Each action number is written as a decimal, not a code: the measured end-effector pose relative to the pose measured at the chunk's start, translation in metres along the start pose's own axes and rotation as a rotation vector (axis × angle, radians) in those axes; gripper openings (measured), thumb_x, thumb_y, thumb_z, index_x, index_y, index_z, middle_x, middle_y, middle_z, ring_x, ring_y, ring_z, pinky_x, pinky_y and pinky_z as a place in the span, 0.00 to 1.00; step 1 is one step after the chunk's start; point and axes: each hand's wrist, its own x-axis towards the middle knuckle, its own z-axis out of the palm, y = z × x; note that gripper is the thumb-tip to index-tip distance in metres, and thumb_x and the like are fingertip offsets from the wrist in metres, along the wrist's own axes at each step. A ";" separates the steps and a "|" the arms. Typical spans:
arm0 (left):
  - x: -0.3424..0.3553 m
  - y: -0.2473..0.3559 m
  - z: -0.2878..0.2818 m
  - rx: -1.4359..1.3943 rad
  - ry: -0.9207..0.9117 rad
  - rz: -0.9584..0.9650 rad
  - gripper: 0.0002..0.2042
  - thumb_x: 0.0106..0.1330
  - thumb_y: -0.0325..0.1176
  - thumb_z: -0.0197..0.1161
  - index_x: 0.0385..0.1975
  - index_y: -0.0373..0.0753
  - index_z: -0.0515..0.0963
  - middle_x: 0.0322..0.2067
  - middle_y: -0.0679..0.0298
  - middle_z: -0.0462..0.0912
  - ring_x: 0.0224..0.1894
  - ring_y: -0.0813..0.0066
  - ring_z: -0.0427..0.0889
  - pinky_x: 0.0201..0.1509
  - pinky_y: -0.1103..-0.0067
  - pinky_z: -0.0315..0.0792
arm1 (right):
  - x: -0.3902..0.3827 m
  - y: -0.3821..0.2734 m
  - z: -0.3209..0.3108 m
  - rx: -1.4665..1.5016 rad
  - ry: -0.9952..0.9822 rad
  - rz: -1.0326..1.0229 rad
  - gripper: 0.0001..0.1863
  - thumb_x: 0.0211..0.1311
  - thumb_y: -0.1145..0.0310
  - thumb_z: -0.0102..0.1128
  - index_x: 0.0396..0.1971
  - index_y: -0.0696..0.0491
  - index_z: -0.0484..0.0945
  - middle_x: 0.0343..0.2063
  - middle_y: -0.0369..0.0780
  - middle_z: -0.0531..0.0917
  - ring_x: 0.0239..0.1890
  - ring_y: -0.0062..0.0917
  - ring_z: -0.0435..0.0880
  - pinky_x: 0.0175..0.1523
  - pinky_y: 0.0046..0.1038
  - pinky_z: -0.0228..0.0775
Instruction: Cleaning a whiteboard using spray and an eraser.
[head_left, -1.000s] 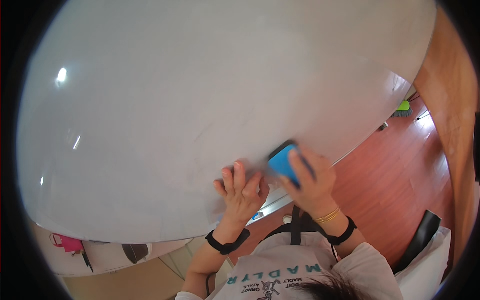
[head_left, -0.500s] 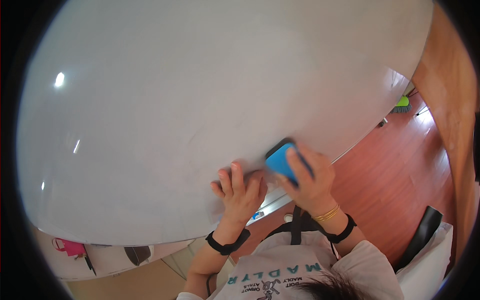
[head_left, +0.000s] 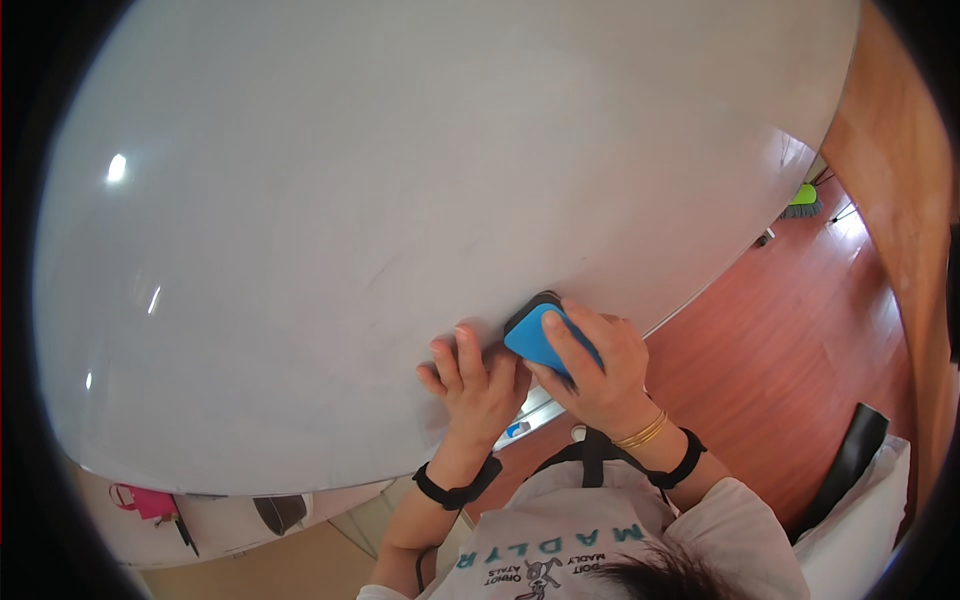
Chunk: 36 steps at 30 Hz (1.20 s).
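Observation:
A large glossy whiteboard [head_left: 350,180] fills most of the view, with faint marks low in its middle. My right hand [head_left: 600,370] grips a blue eraser [head_left: 532,338] with a dark base, pressed on the board near its lower edge. Just left of it, my left hand [head_left: 473,390] lies on the board with fingers spread and slightly bent, holding nothing; its thumb is partly hidden near the eraser. Below the hands, a small blue-and-white object [head_left: 517,429] sits on the board's ledge.
A green-headed brush [head_left: 804,200] is beyond the board's right edge, over reddish wood floor [head_left: 750,340] beside a curved wooden panel [head_left: 890,150]. A long dark item [head_left: 845,470] leans at lower right. A white shelf at lower left holds a pink item [head_left: 150,503] and a dark item [head_left: 280,513].
My right hand has moved the eraser down and left, closer to my left hand. My left hand has shifted slightly left along the board.

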 end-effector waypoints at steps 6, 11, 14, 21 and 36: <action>0.008 0.003 0.000 -0.013 0.041 0.032 0.03 0.49 0.33 0.57 0.24 0.46 0.73 0.58 0.43 0.47 0.63 0.45 0.34 0.60 0.57 0.22 | 0.003 0.009 -0.006 0.005 0.031 0.064 0.31 0.30 0.71 0.68 0.43 0.53 0.70 0.39 0.42 0.71 0.27 0.30 0.72 0.29 0.25 0.66; 0.006 0.000 -0.001 0.004 0.036 0.019 0.02 0.50 0.32 0.56 0.22 0.45 0.72 0.58 0.41 0.48 0.62 0.44 0.34 0.60 0.57 0.21 | 0.008 0.006 -0.006 0.008 0.034 0.024 0.28 0.31 0.69 0.66 0.41 0.52 0.72 0.39 0.40 0.72 0.26 0.27 0.73 0.28 0.24 0.65; 0.008 0.003 0.002 -0.022 0.074 0.044 0.02 0.51 0.31 0.55 0.20 0.44 0.70 0.57 0.40 0.48 0.62 0.43 0.34 0.60 0.57 0.21 | 0.003 0.011 -0.004 -0.012 0.028 0.052 0.26 0.32 0.67 0.65 0.40 0.51 0.74 0.39 0.39 0.73 0.25 0.25 0.73 0.28 0.24 0.65; 0.000 0.002 0.004 0.031 0.046 -0.028 0.05 0.49 0.39 0.56 0.27 0.52 0.74 0.55 0.50 0.56 0.62 0.48 0.40 0.60 0.56 0.24 | 0.003 0.004 -0.004 -0.015 -0.009 0.020 0.26 0.32 0.67 0.66 0.40 0.51 0.73 0.39 0.39 0.73 0.24 0.25 0.72 0.28 0.24 0.64; 0.001 0.003 0.006 0.012 0.066 -0.020 0.04 0.48 0.37 0.57 0.23 0.51 0.72 0.55 0.53 0.57 0.63 0.51 0.41 0.61 0.58 0.25 | 0.009 0.009 -0.009 -0.005 -0.050 -0.013 0.26 0.32 0.68 0.66 0.40 0.51 0.73 0.39 0.38 0.73 0.23 0.26 0.72 0.26 0.23 0.63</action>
